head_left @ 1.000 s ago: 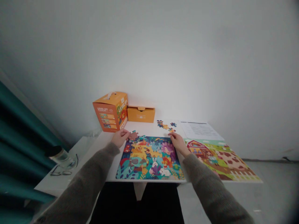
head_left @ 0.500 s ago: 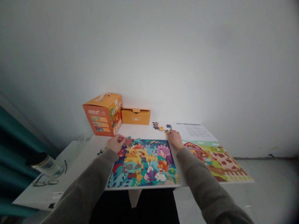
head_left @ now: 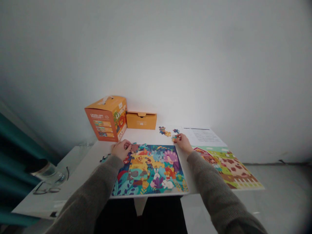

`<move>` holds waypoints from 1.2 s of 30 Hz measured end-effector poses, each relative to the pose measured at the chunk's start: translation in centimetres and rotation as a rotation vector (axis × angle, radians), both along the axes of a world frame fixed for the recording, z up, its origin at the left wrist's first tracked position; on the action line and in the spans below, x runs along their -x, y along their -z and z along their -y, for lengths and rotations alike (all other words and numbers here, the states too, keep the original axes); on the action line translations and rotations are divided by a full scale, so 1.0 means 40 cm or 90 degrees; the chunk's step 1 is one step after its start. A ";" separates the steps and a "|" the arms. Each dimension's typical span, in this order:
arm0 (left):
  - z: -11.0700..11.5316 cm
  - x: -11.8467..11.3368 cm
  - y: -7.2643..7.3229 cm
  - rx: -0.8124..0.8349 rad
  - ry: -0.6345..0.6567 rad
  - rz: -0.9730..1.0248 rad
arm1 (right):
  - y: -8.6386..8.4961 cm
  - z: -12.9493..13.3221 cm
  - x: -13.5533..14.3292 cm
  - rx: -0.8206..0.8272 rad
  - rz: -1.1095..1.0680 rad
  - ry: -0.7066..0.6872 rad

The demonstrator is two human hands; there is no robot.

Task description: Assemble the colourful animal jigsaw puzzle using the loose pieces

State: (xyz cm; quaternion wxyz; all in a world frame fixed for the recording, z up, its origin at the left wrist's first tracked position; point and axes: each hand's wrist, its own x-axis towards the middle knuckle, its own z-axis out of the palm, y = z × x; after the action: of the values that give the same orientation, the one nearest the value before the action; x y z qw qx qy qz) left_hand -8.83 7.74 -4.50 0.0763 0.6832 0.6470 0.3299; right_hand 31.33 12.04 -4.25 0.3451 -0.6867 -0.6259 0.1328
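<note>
A colourful animal jigsaw puzzle (head_left: 146, 172) lies on the white table in front of me, largely joined, with uneven edges at its upper left. At that corner my left hand (head_left: 121, 149) is closed, fingertips pinching the side of a reddish-brown puzzle piece (head_left: 134, 148). Beyond the puzzle's upper right, my right hand (head_left: 183, 143) is closed with thumb and finger on a small orange-and-blue puzzle piece (head_left: 175, 138). Several loose pieces (head_left: 165, 131) lie just beyond that hand, and a dark blue one (head_left: 175, 131) sits close to it.
An orange puzzle box (head_left: 106, 120) and a yellow-orange drawer box (head_left: 141, 121) stand at the back left. On the right lie a printed sheet (head_left: 202, 135) and a farm picture (head_left: 229, 165). Glasses (head_left: 46, 189) and a dark-lidded jar (head_left: 48, 172) rest on the left surface.
My right hand has shifted slightly, and the small piece at its fingertips shows more clearly. My left hand stays at the reddish-brown piece. The view has tilted a little.
</note>
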 end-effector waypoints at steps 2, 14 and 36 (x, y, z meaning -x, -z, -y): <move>-0.003 0.002 0.004 0.001 -0.001 0.002 | -0.006 0.004 -0.002 0.005 -0.054 -0.006; -0.005 0.009 0.009 -0.004 -0.001 -0.015 | -0.027 -0.005 0.287 0.050 -0.153 -0.250; 0.023 -0.005 -0.022 -0.009 -0.020 -0.103 | -0.004 -0.099 0.032 0.067 0.266 0.044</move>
State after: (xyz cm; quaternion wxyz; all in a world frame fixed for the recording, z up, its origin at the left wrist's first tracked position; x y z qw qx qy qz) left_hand -8.64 6.82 -3.62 0.0138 0.6977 0.6597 0.2789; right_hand 30.06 15.99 -4.07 0.1756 -0.7377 -0.6519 0.0082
